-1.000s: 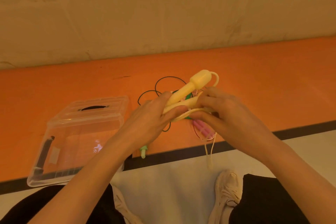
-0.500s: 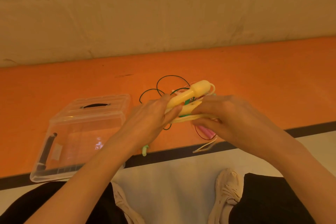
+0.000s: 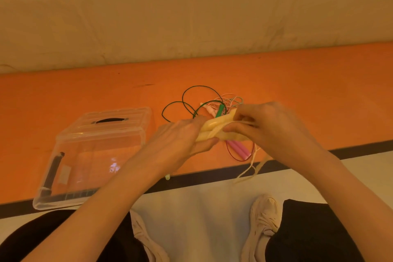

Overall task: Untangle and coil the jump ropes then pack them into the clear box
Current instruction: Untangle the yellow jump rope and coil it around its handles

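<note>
Both hands hold the yellow jump rope handles (image 3: 214, 128) above the orange surface. My left hand (image 3: 180, 140) grips their near ends. My right hand (image 3: 265, 127) curls round the far ends and the pale yellow cord (image 3: 253, 166), whose loops hang down over the edge. Behind them lies a tangle with a green handle (image 3: 219, 110), a thin dark green cord (image 3: 187, 100) and whitish cords. Two pink handles (image 3: 239, 149) with a red cord lie under my right hand. The clear box (image 3: 63, 147) lies to the left.
The orange surface (image 3: 319, 91) ends in a black strip near me, with a pale wall behind it. My knees and two light shoes (image 3: 264, 219) are on the white floor below. A small pale green handle tip (image 3: 168, 177) pokes out under my left wrist.
The yellow handles have dropped from tilted upward to nearly level, and my right hand has closed further over their far ends. The hanging yellow cord has swung right.
</note>
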A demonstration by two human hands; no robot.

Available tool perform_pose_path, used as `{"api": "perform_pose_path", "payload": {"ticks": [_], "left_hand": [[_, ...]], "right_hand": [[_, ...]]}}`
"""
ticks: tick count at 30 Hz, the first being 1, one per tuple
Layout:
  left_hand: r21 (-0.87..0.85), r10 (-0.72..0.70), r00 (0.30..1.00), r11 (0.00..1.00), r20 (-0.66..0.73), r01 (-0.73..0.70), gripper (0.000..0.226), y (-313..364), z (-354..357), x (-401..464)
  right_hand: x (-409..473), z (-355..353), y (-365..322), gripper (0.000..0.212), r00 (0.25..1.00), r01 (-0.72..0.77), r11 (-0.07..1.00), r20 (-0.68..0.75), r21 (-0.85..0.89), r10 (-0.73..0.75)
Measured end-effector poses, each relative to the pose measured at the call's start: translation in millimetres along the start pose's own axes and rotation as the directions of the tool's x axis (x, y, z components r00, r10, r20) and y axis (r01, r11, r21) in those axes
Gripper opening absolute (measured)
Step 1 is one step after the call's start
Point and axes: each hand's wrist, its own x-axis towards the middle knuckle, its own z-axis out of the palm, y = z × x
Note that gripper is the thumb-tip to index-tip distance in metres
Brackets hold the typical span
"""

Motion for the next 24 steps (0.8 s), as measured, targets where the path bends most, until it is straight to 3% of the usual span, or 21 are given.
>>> {"api": "perform_pose_path", "payload": {"ticks": [3, 7, 9, 12, 15, 18, 24], "left_hand": [[-0.005, -0.054, 0.998, 0.999, -0.021, 0.054, 0.047, -13, -5, 0], [-0.009, -0.075, 0.996, 0.997, -0.048, 0.074, 0.046, -21, -5, -3], [-0.020, -0.043, 0.999, 0.999, -0.019, 0.042, 0.039, -16, -5, -4], [-0.006, 0.018, 1.000, 1.000, 0.008, -0.018, 0.039, -11, -8, -7], [-0.020, 0.087, 0.996, 0.996, -0.003, -0.087, 0.037, -5, -9, -14], [-0.051, 0.180, 0.983, 0.982, -0.044, -0.182, 0.046, 0, -3, -18], [0.007, 0.193, 0.976, 0.981, -0.096, -0.193, 0.048, 2, 2, -23]], "right_hand": [[-2, -20, 9, 0.018, 1.000, -0.002, 1.000, 0.000, 0.010, 0.002], [-10, -40, 13, 0.011, 0.998, 0.038, 0.980, 0.048, 0.195, -0.049], [-10, -45, 13, 0.010, 0.996, 0.067, 0.982, -0.069, 0.179, -0.056], [-1, -55, 10, 0.037, 0.957, 0.071, 0.997, -0.284, 0.021, -0.062], [14, -56, 5, 0.039, 0.929, 0.077, 0.997, -0.366, 0.031, -0.060], [34, -40, 2, 0.029, 0.929, 0.090, 0.991, -0.366, 0.104, -0.046], [61, -13, 3, 0.024, 0.956, 0.064, 0.968, -0.295, 0.241, 0.010]]}}
